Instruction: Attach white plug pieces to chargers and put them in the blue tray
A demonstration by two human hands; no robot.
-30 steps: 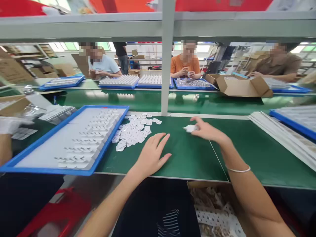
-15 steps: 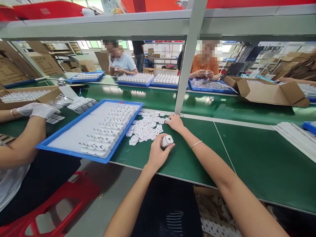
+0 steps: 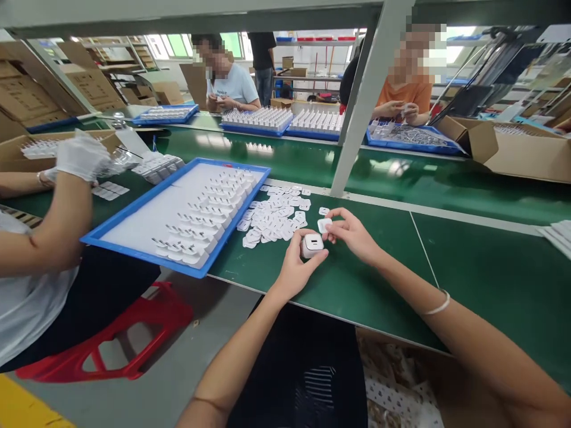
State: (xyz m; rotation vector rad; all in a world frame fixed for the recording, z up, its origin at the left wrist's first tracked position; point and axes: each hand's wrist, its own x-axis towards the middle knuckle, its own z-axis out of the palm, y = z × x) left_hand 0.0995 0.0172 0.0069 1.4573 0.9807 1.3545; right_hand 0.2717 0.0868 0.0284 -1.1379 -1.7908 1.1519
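A white charger block (image 3: 312, 244) with a dark slot in its top face is gripped by my left hand (image 3: 298, 267), thumb and fingers around its sides. My right hand (image 3: 350, 233) pinches a small white square piece (image 3: 324, 225) just right of and above the block, the two not touching. Behind my hands lies a loose pile of flat white pieces (image 3: 274, 217) on the green table. One single piece (image 3: 323, 211) rests apart, beyond the piece in my right hand.
A blue-rimmed tray (image 3: 200, 272) with rows of white pronged parts stands left of the pile. Further left, a person's gloved hand (image 3: 82, 156) is over the table near an open carton. A metal post (image 3: 352, 142) rises at the table's back edge.
My right hand has come back from the pile's right edge towards the block, now with a white piece in its fingers. The view has tilted down. The neighbour's gloved hand has lifted.
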